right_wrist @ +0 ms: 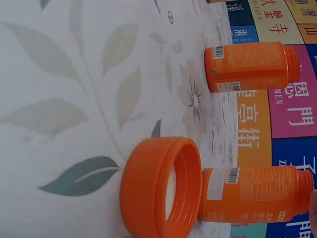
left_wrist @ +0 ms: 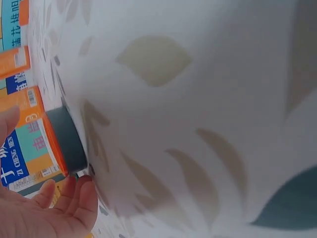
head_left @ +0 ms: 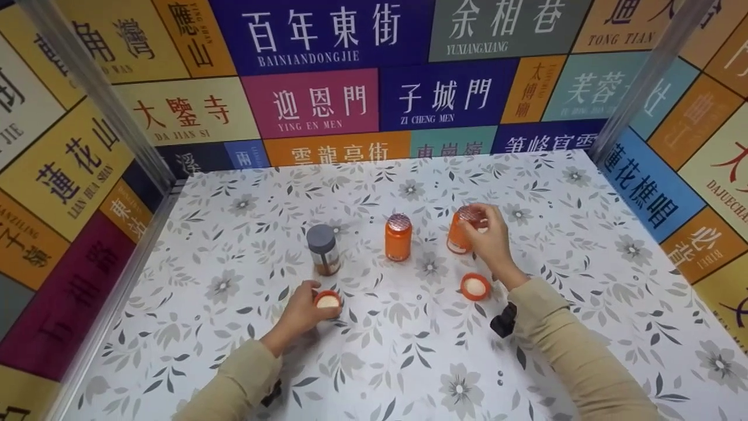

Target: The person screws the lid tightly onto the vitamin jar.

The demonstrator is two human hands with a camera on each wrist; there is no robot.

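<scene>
My left hand (head_left: 301, 310) holds an upturned bottle cap (head_left: 327, 300) low at the tabletop. In the left wrist view this cap (left_wrist: 69, 139) has a dark grey outer side and an orange rim. With thumb and fingers, my right hand (head_left: 494, 240) grips the upper part of an orange bottle (head_left: 457, 237) topped with silvery foil. In the right wrist view, only a fingertip shows beside that bottle's neck. A loose orange cap (head_left: 475, 286), pale inside, lies upturned nearer to me. Another foil-topped orange bottle (head_left: 398, 240) stands between the hands.
A clear jar (head_left: 325, 257) with a grey lid and brown contents stands just beyond my left hand. The table (head_left: 380, 362) wears a white floral cover. Panels (head_left: 310, 102) with printed place names enclose its back and sides.
</scene>
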